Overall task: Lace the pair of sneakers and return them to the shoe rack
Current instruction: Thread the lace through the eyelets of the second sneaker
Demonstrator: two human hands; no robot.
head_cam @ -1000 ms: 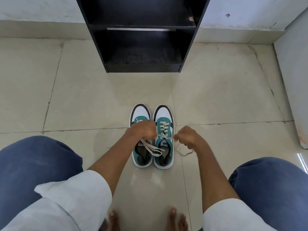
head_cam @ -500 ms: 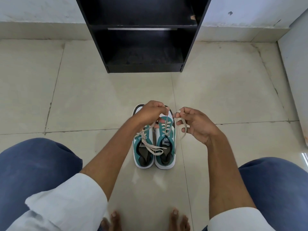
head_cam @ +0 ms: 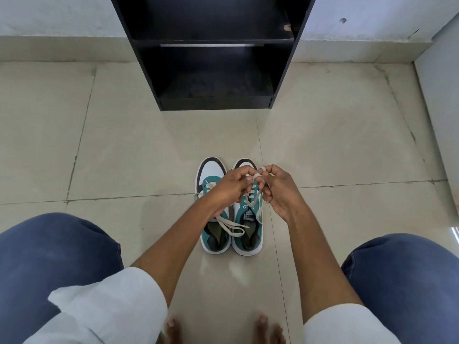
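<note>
Two teal, white and black sneakers stand side by side on the floor, toes toward the rack: the left sneaker (head_cam: 211, 234) and the right sneaker (head_cam: 248, 234). Both hands meet above the right sneaker's laced front. My left hand (head_cam: 229, 186) pinches one end of its cream lace (head_cam: 252, 201). My right hand (head_cam: 278, 189) holds the other end, which is looped around a fingertip. A loose lace (head_cam: 229, 227) from the left sneaker lies across both shoe openings.
The black shoe rack (head_cam: 213, 53) stands against the wall straight ahead, its two visible shelves bare. Beige tiled floor (head_cam: 124, 150) surrounds the shoes. My knees in blue jeans frame the bottom corners, my bare toes (head_cam: 173, 326) below. A wall edge (head_cam: 439, 95) rises at right.
Both hands rose from beside the shoe openings toward the right sneaker's front and came together. The right hand now has the lace looped around a finger.
</note>
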